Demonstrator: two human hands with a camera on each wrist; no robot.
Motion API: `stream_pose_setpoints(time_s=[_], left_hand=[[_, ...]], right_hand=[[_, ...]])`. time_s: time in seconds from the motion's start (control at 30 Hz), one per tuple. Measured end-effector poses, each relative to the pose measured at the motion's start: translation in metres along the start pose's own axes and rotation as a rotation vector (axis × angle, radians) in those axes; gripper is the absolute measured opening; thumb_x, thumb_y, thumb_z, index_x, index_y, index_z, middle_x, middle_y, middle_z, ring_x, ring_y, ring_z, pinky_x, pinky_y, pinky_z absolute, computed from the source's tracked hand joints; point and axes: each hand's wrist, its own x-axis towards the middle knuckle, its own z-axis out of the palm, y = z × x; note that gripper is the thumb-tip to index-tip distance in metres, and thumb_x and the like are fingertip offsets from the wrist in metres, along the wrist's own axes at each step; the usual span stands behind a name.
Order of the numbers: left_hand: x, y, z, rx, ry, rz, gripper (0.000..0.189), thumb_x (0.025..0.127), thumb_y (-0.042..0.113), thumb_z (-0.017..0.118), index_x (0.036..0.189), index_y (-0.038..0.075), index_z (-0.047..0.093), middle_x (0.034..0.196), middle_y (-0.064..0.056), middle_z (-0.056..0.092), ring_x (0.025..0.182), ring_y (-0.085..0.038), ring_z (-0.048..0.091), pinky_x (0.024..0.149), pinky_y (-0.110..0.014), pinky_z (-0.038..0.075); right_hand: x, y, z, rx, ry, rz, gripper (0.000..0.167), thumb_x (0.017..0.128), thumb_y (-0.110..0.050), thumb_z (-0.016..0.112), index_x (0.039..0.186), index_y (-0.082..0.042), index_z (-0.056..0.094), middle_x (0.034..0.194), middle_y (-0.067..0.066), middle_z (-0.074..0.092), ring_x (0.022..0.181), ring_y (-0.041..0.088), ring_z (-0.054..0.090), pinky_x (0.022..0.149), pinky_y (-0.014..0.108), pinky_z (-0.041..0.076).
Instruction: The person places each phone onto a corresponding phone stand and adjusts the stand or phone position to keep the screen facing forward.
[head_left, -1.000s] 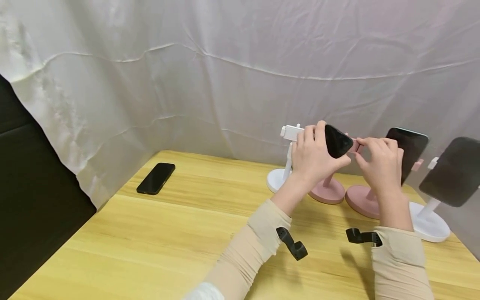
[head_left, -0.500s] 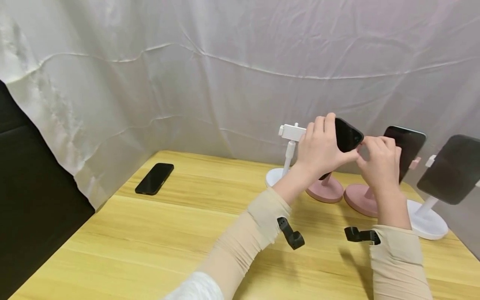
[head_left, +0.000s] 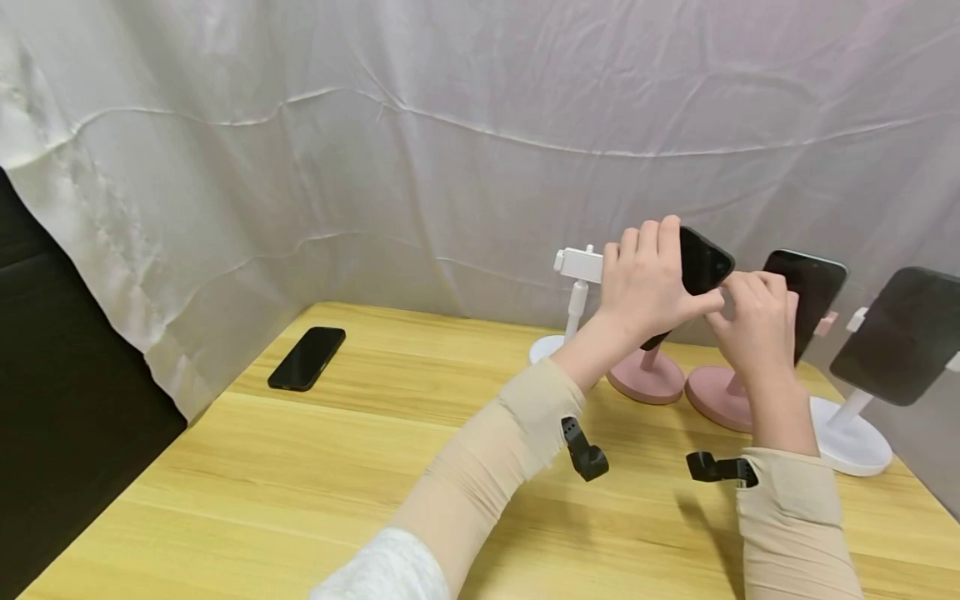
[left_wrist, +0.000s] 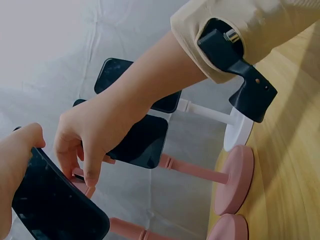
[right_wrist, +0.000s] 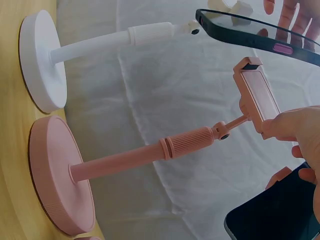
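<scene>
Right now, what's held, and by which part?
Left hand: black rectangular phone, gripped around its sides; exact contact points partly hidden. Right hand: pink rectangular stand clamp, pinched at one end.

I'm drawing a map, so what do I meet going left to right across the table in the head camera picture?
Flat-lying phone → white stand → left hand gripping the held phone → right hand → mounted phone on the far-right white stand.
</scene>
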Motion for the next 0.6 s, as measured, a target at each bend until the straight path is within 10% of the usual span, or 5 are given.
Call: stream_pose_setpoints(time_s=[0.6], left_hand=[[0.005,0.000,0.015,0.007,-0.115,-0.049,0.098,0.063,0.089,0.047,0.130,0.018,0.049,0.115,0.010,0.059,0.095,-0.011,0.053,0.072,-0.028,0.038]], right_hand=[[-0.002,0.001,0.003,0.019,0.040,-0.056,0.027,0.078,0.001,0.075,0.099,0.009,0.062,0.095,0.029,0.064,0.102,0.046,0.048,0.084,0.059,0.032]])
